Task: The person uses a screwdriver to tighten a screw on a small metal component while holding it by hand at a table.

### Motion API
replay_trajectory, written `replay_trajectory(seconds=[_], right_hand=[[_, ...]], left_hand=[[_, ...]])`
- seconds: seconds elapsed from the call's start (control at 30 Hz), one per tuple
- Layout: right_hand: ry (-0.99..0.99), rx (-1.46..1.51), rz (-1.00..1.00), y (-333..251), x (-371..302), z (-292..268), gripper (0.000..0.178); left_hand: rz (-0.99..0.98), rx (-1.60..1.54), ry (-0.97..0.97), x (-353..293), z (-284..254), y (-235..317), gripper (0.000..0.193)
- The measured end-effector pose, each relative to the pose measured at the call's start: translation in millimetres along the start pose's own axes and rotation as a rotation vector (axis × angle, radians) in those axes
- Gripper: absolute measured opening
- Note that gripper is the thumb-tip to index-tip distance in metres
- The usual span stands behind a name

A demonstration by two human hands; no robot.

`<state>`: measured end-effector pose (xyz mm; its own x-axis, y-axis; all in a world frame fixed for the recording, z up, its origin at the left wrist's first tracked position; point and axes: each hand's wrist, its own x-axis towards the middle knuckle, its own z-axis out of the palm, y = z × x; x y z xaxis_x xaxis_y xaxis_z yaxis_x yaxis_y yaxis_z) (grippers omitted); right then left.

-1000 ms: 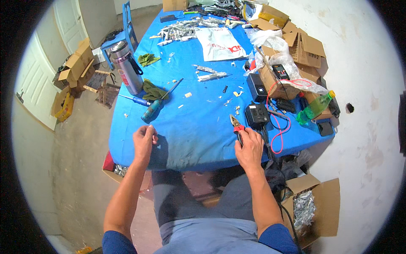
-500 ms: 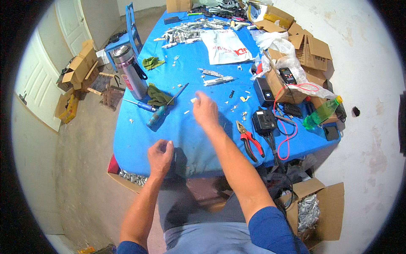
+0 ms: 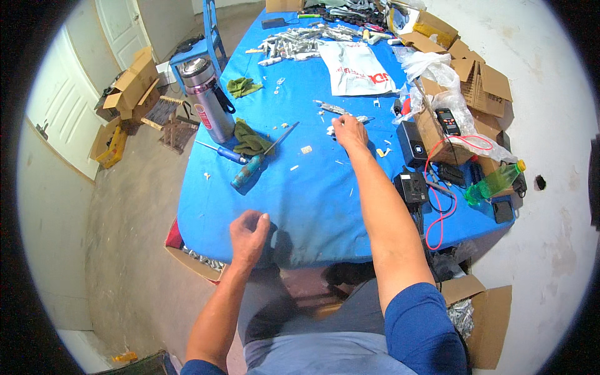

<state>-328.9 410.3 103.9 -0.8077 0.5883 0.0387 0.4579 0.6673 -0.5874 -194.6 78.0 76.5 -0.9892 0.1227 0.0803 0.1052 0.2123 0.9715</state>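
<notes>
My right hand (image 3: 351, 132) reaches over the table with fingers curled down beside a slim silver-and-white part (image 3: 331, 107); its fingertips are partly hidden, so what they pinch is unclear. My left hand (image 3: 249, 237) is held above the near edge, fingers curled in and thumb against them; anything inside is hidden. Between the hands lies a small cream-coloured piece (image 3: 306, 150). To the left, a screwdriver with a teal handle (image 3: 248, 171) rests by a dark green cloth (image 3: 251, 139), alongside a blue-handled screwdriver (image 3: 224, 152).
A steel thermos (image 3: 211, 103) stands at the left edge of the blue-covered table (image 3: 300, 212). Farther back are a heap of silver-white parts (image 3: 294, 44) and a white plastic bag (image 3: 356, 69). At right are a black adapter (image 3: 411, 186), red cable (image 3: 441, 220) and green bottle (image 3: 497, 182).
My right hand has moved away and to the right, leaving the cream piece on the table. Its forearm now covers the red-handled pliers. My left hand keeps much the same pose.
</notes>
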Motion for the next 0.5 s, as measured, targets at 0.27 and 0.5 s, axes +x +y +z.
replay_trajectory(seconds=[0.27,0.5], right_hand=[[0.139,0.346,-0.155,-1.5,-100.0,-6.1,0.026],[-0.022,0.484,-0.236,-19.6,-245.5,10.8,0.02]], left_hand=[[-0.01,0.059,0.003,1.2,-1.7,-8.2,0.025],[0.066,0.165,-0.066,0.2,5.4,2.8,0.023]])
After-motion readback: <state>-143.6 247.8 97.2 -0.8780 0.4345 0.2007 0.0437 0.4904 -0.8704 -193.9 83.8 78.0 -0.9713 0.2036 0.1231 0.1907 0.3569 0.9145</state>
